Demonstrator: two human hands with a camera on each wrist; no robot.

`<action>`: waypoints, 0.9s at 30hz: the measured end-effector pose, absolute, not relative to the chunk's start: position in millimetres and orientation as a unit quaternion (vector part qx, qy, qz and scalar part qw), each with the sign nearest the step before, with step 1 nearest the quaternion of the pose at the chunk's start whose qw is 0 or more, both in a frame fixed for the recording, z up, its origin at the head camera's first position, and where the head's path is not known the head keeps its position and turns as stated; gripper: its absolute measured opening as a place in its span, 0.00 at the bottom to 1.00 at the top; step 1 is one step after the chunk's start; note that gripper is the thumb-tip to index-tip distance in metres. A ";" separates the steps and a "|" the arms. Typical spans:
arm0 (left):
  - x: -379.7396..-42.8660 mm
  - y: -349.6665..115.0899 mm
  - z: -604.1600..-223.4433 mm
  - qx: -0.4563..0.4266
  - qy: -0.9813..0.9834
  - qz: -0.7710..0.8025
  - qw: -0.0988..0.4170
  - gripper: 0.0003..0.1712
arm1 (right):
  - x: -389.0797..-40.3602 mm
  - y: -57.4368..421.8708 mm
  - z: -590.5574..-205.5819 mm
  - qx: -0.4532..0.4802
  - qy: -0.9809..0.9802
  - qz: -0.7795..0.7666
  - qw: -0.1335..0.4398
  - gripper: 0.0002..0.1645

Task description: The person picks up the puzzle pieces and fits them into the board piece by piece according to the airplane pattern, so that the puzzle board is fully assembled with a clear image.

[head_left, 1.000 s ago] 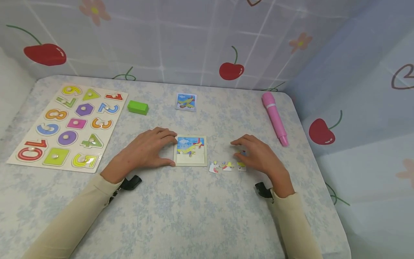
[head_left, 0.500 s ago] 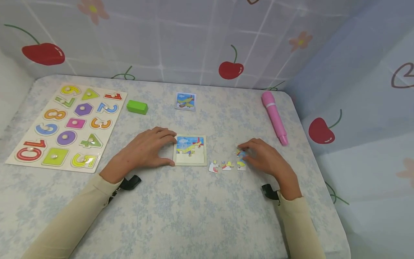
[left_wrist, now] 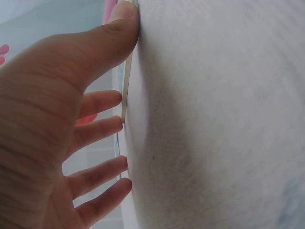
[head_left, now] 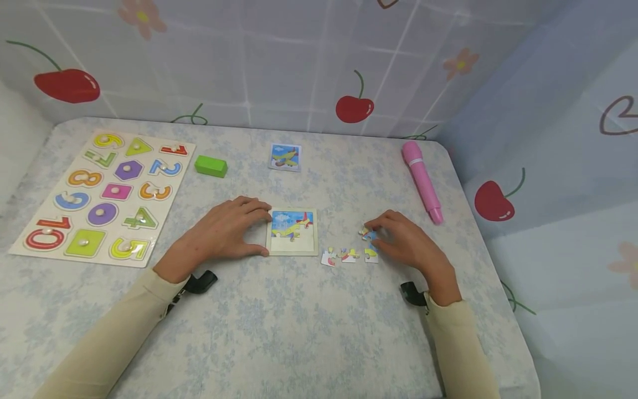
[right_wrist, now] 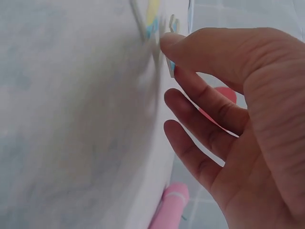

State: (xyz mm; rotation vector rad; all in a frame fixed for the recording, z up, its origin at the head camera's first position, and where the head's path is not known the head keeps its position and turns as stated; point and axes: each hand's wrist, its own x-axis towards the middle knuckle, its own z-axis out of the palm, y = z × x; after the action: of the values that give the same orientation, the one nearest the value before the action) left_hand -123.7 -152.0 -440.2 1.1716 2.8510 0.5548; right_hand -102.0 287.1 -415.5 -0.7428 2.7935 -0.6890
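A square puzzle board (head_left: 293, 247), its upper part filled with an airplane picture, lies in front of me. My left hand (head_left: 225, 229) touches its left edge with thumb and fingers fairly straight; the left wrist view shows the thumb (left_wrist: 123, 21) along the board's side. To the right, my right hand (head_left: 407, 243) pinches a blue puzzle piece (head_left: 368, 234) between thumb and index finger, slightly raised and tilted in the right wrist view. Just below it lies a yellow-and-blue loose piece (head_left: 371, 255). Two more loose pieces, a middle one (head_left: 349, 255) and a left one (head_left: 329, 257), lie near the board.
A small airplane picture card (head_left: 285, 157) lies behind the board. Left of it sit a green block (head_left: 211, 165) and a large number-and-shape peg board (head_left: 161, 218). At the right lies a pink toy microphone (head_left: 425, 185). Patterned cloth covers the table (head_left: 299, 327).
My right hand has shifted slightly right and closed its thumb and index finger on the blue puzzle piece, now tipping it a little. The left hand keeps its place at the board.
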 end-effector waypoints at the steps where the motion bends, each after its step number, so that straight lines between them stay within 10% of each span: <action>1: -123.9 -152.1 -440.4 0.375 0.910 0.178 0.005 0.42 | -102.5 285.4 -415.3 -0.252 0.936 -0.234 0.081 0.23; 27: -124.0 -152.2 -439.1 0.372 0.911 0.178 0.011 0.43 | -122.4 203.6 -403.6 -0.311 0.923 -0.202 0.102 0.22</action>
State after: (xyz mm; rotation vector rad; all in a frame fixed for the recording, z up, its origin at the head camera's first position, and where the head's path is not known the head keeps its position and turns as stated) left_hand -124.0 -152.2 -439.1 1.1621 2.8417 0.5545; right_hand -122.4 203.6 -403.6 -0.9170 2.7254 -0.5967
